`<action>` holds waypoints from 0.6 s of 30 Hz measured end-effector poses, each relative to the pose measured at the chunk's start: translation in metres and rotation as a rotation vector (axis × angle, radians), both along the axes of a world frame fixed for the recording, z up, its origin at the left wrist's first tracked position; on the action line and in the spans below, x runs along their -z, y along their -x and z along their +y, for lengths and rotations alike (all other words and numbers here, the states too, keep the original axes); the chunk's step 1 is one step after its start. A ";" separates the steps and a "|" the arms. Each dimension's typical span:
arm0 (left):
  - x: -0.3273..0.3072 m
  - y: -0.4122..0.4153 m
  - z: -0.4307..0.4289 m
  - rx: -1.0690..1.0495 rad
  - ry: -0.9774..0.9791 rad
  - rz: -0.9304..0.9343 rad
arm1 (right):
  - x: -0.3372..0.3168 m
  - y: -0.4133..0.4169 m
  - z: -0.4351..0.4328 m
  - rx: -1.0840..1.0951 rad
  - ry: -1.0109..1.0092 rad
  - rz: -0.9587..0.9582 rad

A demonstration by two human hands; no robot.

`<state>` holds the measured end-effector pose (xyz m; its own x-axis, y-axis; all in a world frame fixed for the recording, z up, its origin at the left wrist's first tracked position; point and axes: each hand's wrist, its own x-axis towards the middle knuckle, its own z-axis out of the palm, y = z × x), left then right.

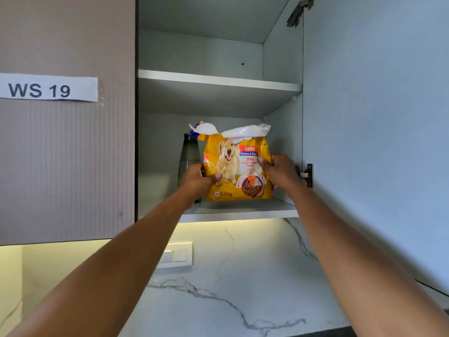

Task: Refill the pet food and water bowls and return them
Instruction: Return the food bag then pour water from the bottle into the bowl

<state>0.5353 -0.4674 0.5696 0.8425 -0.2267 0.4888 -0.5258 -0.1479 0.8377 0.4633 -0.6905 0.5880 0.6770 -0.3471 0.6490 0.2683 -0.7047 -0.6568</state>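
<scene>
Yellow dog food bag (237,166) stands upright, label facing outward, clasped between left hand (198,180) and right hand (281,172).

The dog food bag (237,170) is showing glossy printed plastic film, its torn white top (245,131) crinkling like thin foil-lined plastic. Beside it, the dark bottle (188,156) is looking like smooth, faintly ribbed translucent plastic. The cabinet shelf (239,210) is appearing as matt pale laminate (the closed door (68,154) carrying a finely ribbed matt finish), with a paper label (48,88), metal hinges (307,175), and a polished veined marble backsplash (243,263) gleaming below.
</scene>
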 end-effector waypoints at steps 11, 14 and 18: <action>0.020 -0.024 -0.002 0.020 -0.247 -0.032 | 0.040 -0.008 -0.021 -0.281 -0.158 0.131; 0.015 -0.024 -0.008 -0.037 -0.305 -0.073 | 0.043 -0.010 -0.022 -0.260 -0.022 0.137; 0.008 -0.030 -0.026 -0.089 -0.370 -0.084 | 0.038 -0.021 -0.026 -0.014 0.165 0.196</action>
<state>0.5657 -0.4938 0.5613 0.8273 -0.3283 0.4559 -0.5618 -0.4800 0.6738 0.4844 -0.7165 0.5501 0.7994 -0.2375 0.5519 0.1575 -0.8036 -0.5740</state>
